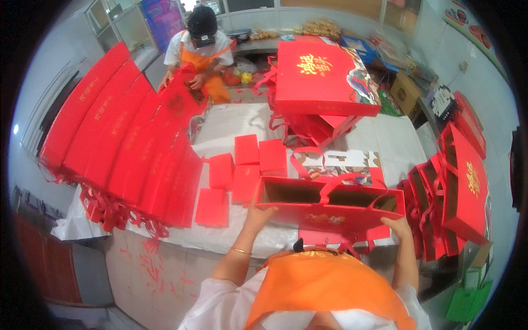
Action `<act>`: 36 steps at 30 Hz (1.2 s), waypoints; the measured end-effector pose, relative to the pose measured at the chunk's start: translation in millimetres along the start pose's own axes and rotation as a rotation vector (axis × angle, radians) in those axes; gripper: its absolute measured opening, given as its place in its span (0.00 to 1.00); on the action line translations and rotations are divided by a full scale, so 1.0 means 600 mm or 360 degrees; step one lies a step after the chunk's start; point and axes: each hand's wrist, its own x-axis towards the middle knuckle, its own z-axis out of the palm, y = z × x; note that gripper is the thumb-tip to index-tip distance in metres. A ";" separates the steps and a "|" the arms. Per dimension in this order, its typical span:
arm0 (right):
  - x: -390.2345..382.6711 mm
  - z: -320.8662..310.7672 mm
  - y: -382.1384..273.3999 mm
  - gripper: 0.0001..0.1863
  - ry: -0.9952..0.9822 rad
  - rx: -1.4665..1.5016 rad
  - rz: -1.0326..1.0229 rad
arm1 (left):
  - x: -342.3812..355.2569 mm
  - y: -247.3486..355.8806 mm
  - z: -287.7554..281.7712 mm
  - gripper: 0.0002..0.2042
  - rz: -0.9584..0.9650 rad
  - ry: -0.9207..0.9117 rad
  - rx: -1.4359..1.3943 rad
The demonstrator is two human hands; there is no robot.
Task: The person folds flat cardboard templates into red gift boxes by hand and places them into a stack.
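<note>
An open red gift bag [297,212] with red ribbon handles stands at the near side of the table, dark inside. My left hand [260,213] grips its left end; my right hand [395,223] holds its right end, both thumbs on the near face. Just behind it lies a bag or panel [335,159] with patterned artwork and a ribbon handle. A red piece [313,234] lies beneath the front of the held bag. Several small red boxes [220,170] sit on the table to its left.
The white-covered table [220,121] carries a long row of red bags [110,132] left, a stack of red boxes [313,71] behind, and upright bags [462,192] right. A co-worker [192,52] in an orange apron handles red packaging across the table. A green crate [465,305] sits lower right.
</note>
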 end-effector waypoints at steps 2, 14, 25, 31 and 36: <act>-0.005 0.002 0.006 0.24 -0.0091 -0.0018 0.0017 | -0.002 -0.026 -0.009 0.36 -0.0098 -0.0035 0.0096; 0.030 0.063 -0.016 0.29 -0.0133 -0.0120 -0.0175 | 0.009 -0.123 -0.058 0.27 0.0062 -0.0224 0.0662; 0.116 0.022 -0.238 0.40 0.0238 0.0619 -0.0922 | 0.098 -0.040 -0.029 0.18 0.0305 0.0416 0.0009; 0.050 -0.024 -0.220 0.33 0.0856 0.0495 -0.1073 | 0.170 0.121 0.053 0.19 0.0164 0.0290 -0.0620; -0.016 -0.030 -0.136 0.29 0.1029 0.0637 -0.0964 | 0.304 0.209 0.134 0.26 0.0055 0.0263 -0.1158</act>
